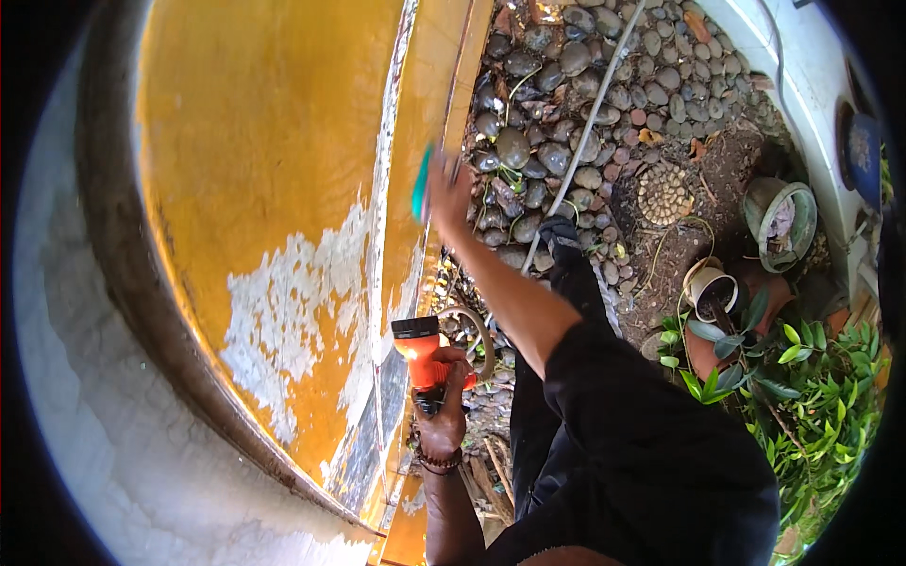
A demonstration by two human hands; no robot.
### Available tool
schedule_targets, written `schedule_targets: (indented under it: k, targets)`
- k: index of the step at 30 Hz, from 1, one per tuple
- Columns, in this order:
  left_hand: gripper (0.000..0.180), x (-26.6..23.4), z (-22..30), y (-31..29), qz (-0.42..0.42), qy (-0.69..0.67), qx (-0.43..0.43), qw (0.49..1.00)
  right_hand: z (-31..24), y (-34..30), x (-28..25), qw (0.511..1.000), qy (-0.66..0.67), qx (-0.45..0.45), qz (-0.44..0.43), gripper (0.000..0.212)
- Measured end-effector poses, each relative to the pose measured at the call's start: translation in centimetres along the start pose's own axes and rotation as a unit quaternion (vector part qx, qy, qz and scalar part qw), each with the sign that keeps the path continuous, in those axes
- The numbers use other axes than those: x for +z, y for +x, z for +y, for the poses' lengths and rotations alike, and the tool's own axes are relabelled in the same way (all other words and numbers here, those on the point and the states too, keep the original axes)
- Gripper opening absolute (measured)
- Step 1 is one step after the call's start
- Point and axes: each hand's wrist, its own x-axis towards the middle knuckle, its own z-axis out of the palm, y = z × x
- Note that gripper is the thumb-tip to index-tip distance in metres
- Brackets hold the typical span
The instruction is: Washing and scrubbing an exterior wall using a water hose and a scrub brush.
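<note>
From my end: left hand wrapped round an orange hose nozzle, black rim foremost, just beside the peeling yellow wall. Right hand, blurred, holds a green pad near the wall's edge; contact I can't tell. Stones lie to its right

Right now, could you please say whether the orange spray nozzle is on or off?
Seemingly off: no jet shows at the orange spray nozzle in the left hand, though a fine mist could go unseen.
</note>
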Motion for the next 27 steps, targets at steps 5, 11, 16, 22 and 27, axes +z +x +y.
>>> schedule_targets:
  k: [5, 11, 16, 22, 27]
  targets:
    - [0.016, 0.6, 0.0, 1.1, -0.017, 0.085, -0.049, 0.995, 2.7, 0.5, 1.2, 0.987, -0.025, -0.157, -0.013, 0.021]
    - [0.013, 1.1, 0.3, 4.1, 0.009, 0.018, -0.049, 0.999, 4.8, 4.7, -0.9, 0.998, -0.034, -0.059, 0.002, 0.025]
    - [0.012, 2.1, 1.3, 5.0, 0.003, 0.036, -0.027, 0.999, 3.7, 1.5, 0.0, 0.983, -0.062, -0.166, -0.049, 0.028]
    - [0.014, 1.9, 1.0, 5.1, 0.02, 0.036, -0.039, 0.998, 4.8, 16.8, 0.0, 0.988, -0.05, -0.14, 0.034, 0.04]
    - [0.017, 3.2, 0.6, 4.9, 0.006, 0.058, -0.034, 0.998, 15.1, 1.5, -8.1, 0.952, -0.179, 0.237, -0.073, 0.049]
